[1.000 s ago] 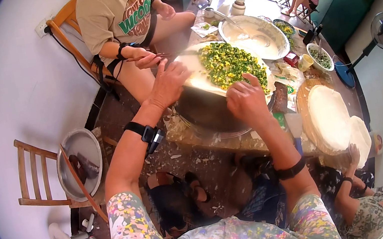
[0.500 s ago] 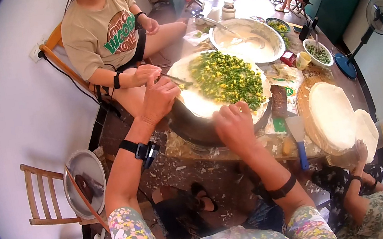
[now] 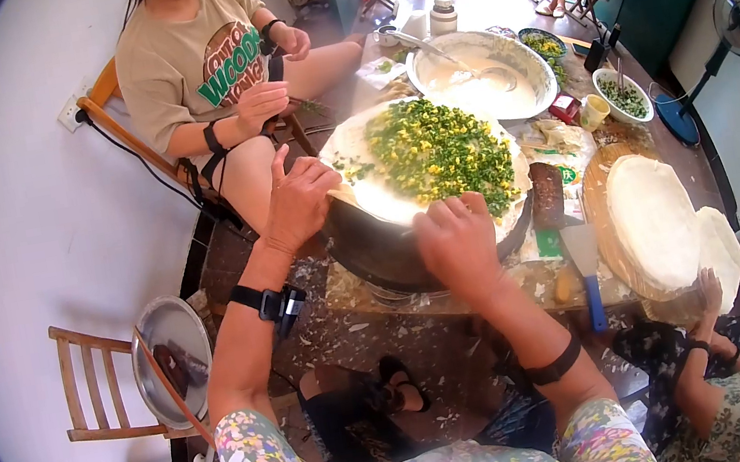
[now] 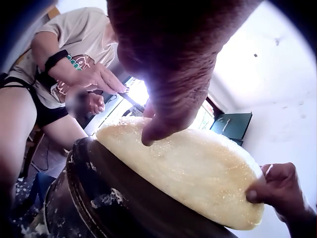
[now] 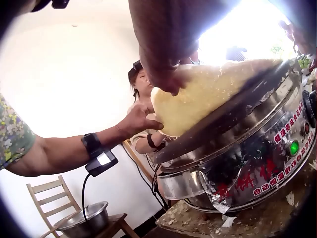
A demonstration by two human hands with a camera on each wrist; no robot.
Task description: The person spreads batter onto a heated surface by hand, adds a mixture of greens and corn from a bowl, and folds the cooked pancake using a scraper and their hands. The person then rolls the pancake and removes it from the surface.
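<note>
Head view: we've got both hands on the big flatbread (image 3: 381, 198), which sits tipped on the electric griddle (image 3: 372, 252) with its near edge raised clear of it. Our left hand (image 3: 299, 202) pinches the left rim with curled fingers, thumb sticking up. Our right hand (image 3: 456, 241) has its fingers hooked over the near rim and holds nothing else. In the wrist views the underside looks pale gold and grainy, and it bends between the two grips. We reckon it's light but floppy and easy to tear, likely hot too, and the loose green and yellow filling (image 3: 439, 146) piled on top will slide if it tilts more. Best hold seems to be the bare rim, fingers underneath, hands well apart, never the loaded middle
</note>
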